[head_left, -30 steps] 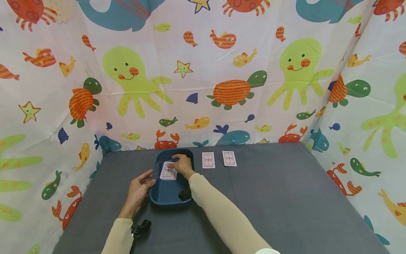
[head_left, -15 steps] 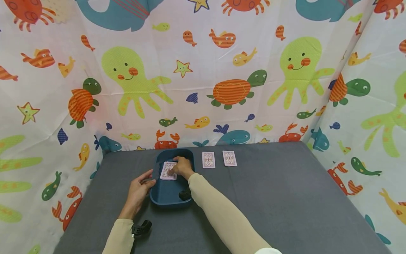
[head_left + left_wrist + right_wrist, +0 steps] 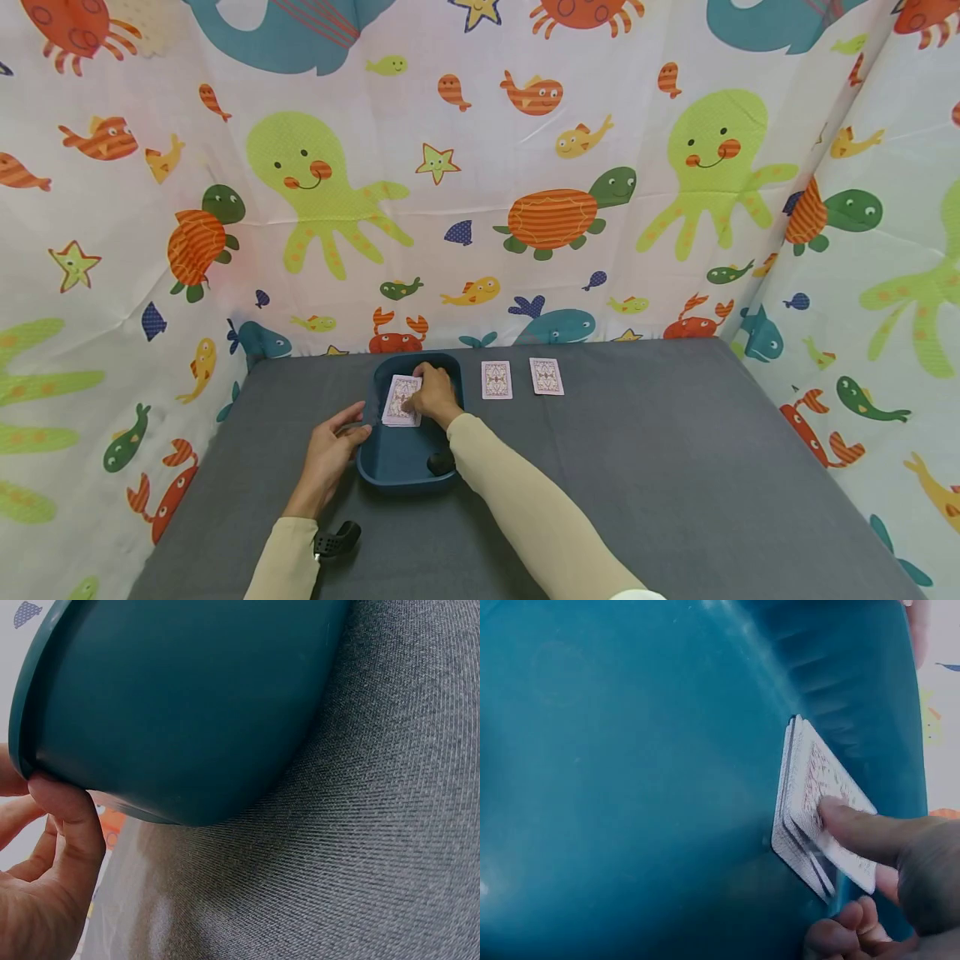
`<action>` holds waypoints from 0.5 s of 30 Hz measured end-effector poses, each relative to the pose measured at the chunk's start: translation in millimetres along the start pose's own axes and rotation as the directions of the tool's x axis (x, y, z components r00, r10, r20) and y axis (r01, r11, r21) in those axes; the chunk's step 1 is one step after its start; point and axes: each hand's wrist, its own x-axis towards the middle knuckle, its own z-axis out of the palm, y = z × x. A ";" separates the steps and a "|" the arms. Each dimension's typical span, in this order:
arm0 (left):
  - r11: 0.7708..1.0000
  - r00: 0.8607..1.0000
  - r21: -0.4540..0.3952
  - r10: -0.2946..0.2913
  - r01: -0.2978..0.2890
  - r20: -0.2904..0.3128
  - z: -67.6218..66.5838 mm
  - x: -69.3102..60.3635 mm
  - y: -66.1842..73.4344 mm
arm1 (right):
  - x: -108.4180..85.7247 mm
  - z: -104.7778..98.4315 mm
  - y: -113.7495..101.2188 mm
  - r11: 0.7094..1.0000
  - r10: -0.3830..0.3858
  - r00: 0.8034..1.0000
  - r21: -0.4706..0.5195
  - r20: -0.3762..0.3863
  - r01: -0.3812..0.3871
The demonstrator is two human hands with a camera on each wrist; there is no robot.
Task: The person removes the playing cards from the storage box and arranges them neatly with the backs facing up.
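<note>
Right grip narrow, pinching top card

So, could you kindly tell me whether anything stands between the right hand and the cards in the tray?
Nothing visible does: the right hand is inside the tray, its thumb touching the top card.

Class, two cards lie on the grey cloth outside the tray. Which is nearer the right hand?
The left card in the head view: it lies between the blue tray and the right card, which is farther from the right hand.
</note>
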 end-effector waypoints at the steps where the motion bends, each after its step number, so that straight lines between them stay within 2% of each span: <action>1: 1.000 1.000 -0.001 0.003 -0.003 -0.001 0.1 -0.1 0.3 | -0.2 -0.3 -0.8 1.000 -0.008 1.000 0.010 -0.006 0.008; 9: 1.000 1.000 0.011 -0.005 0.005 -0.008 1.0 -0.2 -0.1 | 0.2 -1.1 -4.2 0.991 -0.045 0.999 0.126 -0.010 0.046; 15: 1.000 1.000 0.023 0.004 -0.003 -0.012 1.0 0.8 0.0 | 5.2 -1.5 -4.9 0.990 -0.054 0.997 0.125 -0.061 0.061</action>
